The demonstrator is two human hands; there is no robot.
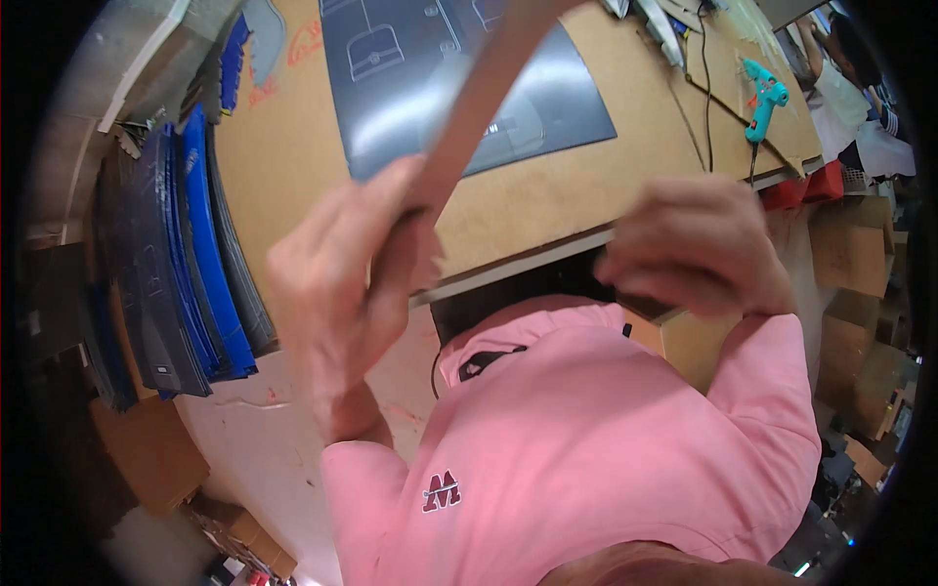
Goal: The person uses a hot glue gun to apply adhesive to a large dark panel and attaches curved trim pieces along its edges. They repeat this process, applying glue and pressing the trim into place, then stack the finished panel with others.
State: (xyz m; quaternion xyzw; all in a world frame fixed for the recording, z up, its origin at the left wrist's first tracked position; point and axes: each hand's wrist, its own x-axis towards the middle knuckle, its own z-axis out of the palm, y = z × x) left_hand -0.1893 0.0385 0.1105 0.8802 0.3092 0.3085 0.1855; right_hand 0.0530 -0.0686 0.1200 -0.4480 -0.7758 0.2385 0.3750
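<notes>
A long flat brown strip (489, 93) slants up and to the right, close to the camera, and runs out of the upper edge. My left hand (347, 264) is closed round its lower end, above the table's near edge. Farther right, my right hand (694, 239) is raised with its fingers curled in. It is smeared by motion, and what it may hold is hidden. Behind the strip, a dark glossy printed sheet (576, 112) lies flat on the brown tabletop (528, 215).
Blue and dark panels (205, 254) stand stacked at the table's left side. A teal glue gun (767, 98) with a cord lies at the far right. Cardboard boxes (850, 244) stand on the right, beyond a red bin (806, 188). Another person's arm (809, 54) shows at the upper right.
</notes>
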